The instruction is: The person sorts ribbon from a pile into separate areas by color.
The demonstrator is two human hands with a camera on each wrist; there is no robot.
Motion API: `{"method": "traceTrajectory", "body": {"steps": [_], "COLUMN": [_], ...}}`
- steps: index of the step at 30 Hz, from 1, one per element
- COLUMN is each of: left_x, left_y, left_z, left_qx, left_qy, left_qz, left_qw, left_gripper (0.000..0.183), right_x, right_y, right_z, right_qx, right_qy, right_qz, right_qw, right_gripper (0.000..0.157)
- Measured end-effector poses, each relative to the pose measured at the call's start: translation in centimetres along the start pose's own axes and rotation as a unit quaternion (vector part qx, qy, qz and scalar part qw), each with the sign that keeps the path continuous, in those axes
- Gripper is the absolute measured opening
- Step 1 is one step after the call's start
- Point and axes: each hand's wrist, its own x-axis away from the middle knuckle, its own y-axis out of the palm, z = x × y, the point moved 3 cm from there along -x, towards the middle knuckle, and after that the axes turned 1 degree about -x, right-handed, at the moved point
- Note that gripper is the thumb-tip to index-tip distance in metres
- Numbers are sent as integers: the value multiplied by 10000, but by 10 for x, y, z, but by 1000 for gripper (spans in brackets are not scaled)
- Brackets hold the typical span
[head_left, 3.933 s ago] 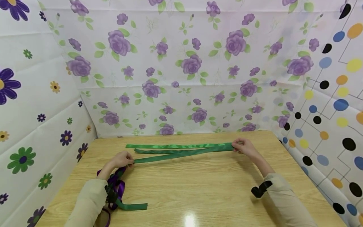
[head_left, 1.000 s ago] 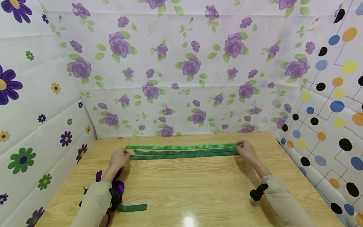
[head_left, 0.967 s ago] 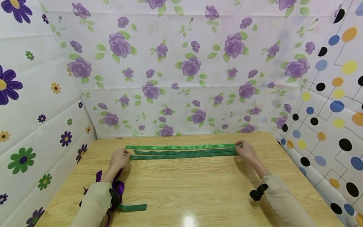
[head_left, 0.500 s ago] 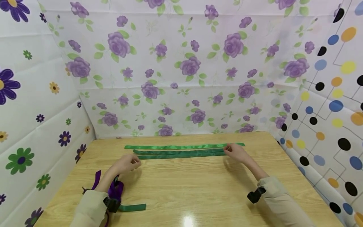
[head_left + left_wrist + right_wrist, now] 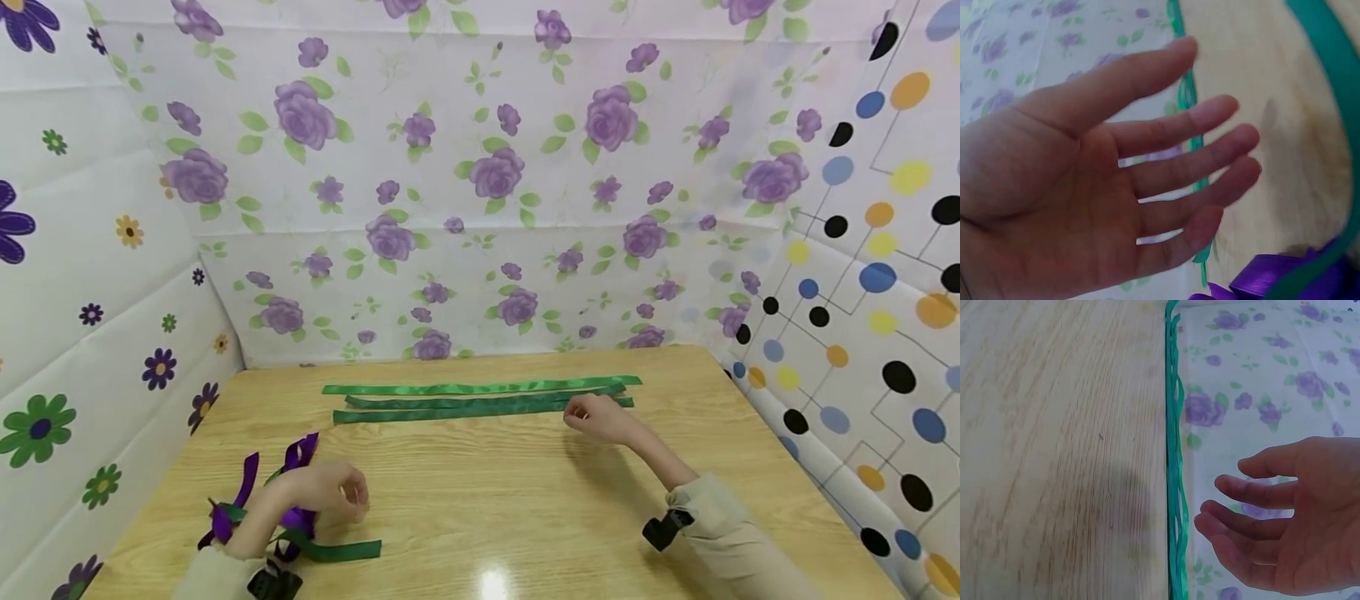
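Three green ribbons lie stretched side by side across the back of the table. The farthest is a bright green ribbon (image 5: 450, 389); nearer are a dark green ribbon (image 5: 420, 403) and a front dark green ribbon (image 5: 405, 415). My right hand (image 5: 607, 419) hovers just in front of their right part, fingers loosely bent and holding nothing. At the front left, my left hand (image 5: 322, 487) is over a tangle of purple ribbon (image 5: 298, 521) and green ribbon (image 5: 352, 551). Its fingers (image 5: 1210, 156) are spread and relaxed with nothing between them, and its forearm hides part of the tangle.
The wooden table (image 5: 480, 475) ends at a flower-printed cloth (image 5: 465, 275) hanging behind it. A cloth with dots (image 5: 862, 383) closes the right side, and one with large flowers (image 5: 112, 358) the left.
The front dark green ribbon has been laid straight beside the others and let go by both hands. My left hand has moved back toward the ribbon tangle, my right hand leftward along the ribbons.
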Motion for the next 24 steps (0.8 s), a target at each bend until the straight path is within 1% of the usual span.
{"method": "traceTrajectory", "body": {"steps": [2,4,7,10,13,15,20,24], "left_x": [2,1,-4,-9,-10,-11,-12,-12], "left_y": [5,11,19,28,36,39,43,45], "left_z": [1,2,1,2,4,7,10,12], "left_qx": [-147,-172,-261,-404,-524,-603,-903,-1025], "left_qy": [-35,-11,172,87,-73,25,233,271], "left_qz": [78,140,269,418,547,596,615,522], "left_qw": [9999,9998,9991,9983,9971,9964,9937,9930], "left_gripper": [12,13,16,19,24,25,23,20], "right_x": [1,1,3,3,4,4,2,-1], "right_y": [0,1,5,10,15,18,27,33], "right_z": [-4,-7,-13,-19,-26,-31,-39,-42], "right_qx": [0,-73,-95,-66,27,13,103,216], "right_qy": [-82,-199,-339,-397,-480,-571,-845,-834], "right_qz": [-102,-241,-470,-600,-673,-748,-861,-861], "right_qw": [9999,9995,9983,9974,9966,9956,9926,9926], "right_gripper": [23,23,23,23,23,22,21,20]}}
